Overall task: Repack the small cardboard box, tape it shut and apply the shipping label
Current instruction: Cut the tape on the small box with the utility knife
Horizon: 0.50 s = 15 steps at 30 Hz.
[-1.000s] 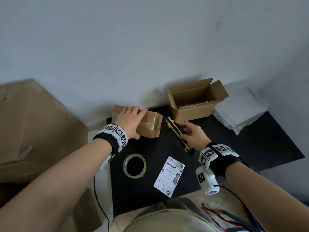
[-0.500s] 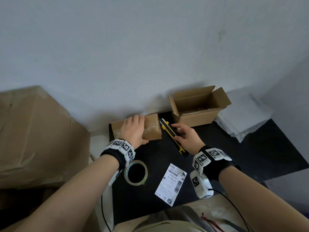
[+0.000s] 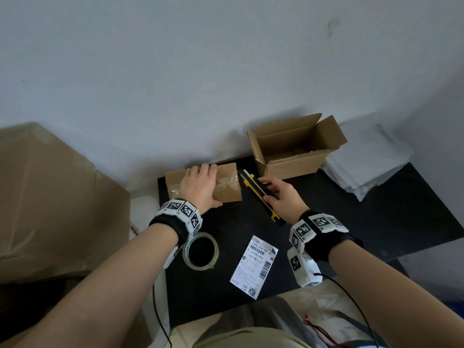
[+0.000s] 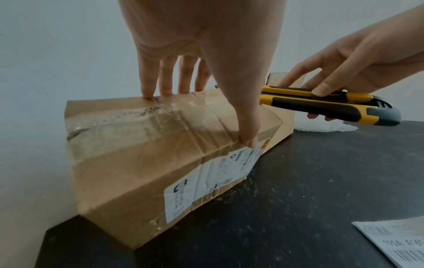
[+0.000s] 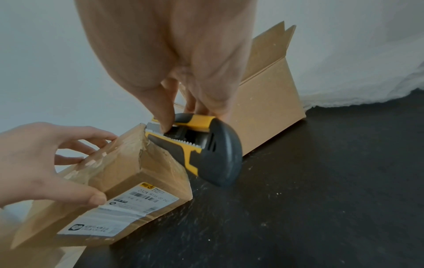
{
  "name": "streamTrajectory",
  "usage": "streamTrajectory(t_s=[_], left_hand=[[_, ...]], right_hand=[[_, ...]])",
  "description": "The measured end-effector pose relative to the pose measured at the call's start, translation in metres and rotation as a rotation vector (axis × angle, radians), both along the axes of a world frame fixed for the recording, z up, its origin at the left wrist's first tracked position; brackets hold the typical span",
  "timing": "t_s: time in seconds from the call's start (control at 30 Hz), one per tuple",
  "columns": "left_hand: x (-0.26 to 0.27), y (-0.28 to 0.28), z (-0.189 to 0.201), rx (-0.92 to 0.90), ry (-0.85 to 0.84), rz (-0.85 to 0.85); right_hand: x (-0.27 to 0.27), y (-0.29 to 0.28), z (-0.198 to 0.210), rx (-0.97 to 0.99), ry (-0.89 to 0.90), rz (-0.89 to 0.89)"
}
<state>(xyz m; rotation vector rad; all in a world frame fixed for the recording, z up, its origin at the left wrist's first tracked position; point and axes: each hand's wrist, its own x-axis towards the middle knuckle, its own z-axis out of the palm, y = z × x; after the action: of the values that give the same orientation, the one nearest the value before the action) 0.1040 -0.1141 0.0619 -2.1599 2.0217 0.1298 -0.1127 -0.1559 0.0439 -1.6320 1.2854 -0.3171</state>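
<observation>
A small taped cardboard box [image 3: 227,188] with an old label on its front [image 4: 206,174] lies at the back left of the black table [image 3: 376,209]. My left hand [image 3: 198,187] holds it down, fingers over the far top edge and thumb on the near edge [image 4: 250,141]. My right hand [image 3: 278,197] grips a yellow-and-black utility knife [image 3: 253,187], thumb on the slider [image 5: 181,116]. The knife's front end [image 5: 156,130] sits at the box's right end. The blade is hidden. An open empty cardboard box [image 3: 293,162] stands behind the knife. A loose shipping label [image 3: 254,266] and a tape roll [image 3: 200,251] lie nearer me.
A stack of white foam sheets [image 3: 369,159] rests at the back right against the wall. A large cardboard carton [image 3: 50,197] stands left of the table. Cables [image 3: 351,302] trail from my right wrist over the table's front edge.
My left hand has laid the taped box flat by the wall and kept hold of it. My right hand has brought the knife up to the box's right end.
</observation>
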Motion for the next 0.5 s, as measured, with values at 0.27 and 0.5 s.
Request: streamTrajectory(t_s=[0.27,0.5], left_hand=[[0.0002,-0.0009,0.001,0.011,0.003,0.006],[0.0012,-0.0014,0.0019,0.017,0.001,0.006]], right_hand=[[-0.0008,-0.0018,-0.003,0.001,-0.013,-0.001],[-0.0034,-0.0051,-0.0027,0.027,0.009,0.028]])
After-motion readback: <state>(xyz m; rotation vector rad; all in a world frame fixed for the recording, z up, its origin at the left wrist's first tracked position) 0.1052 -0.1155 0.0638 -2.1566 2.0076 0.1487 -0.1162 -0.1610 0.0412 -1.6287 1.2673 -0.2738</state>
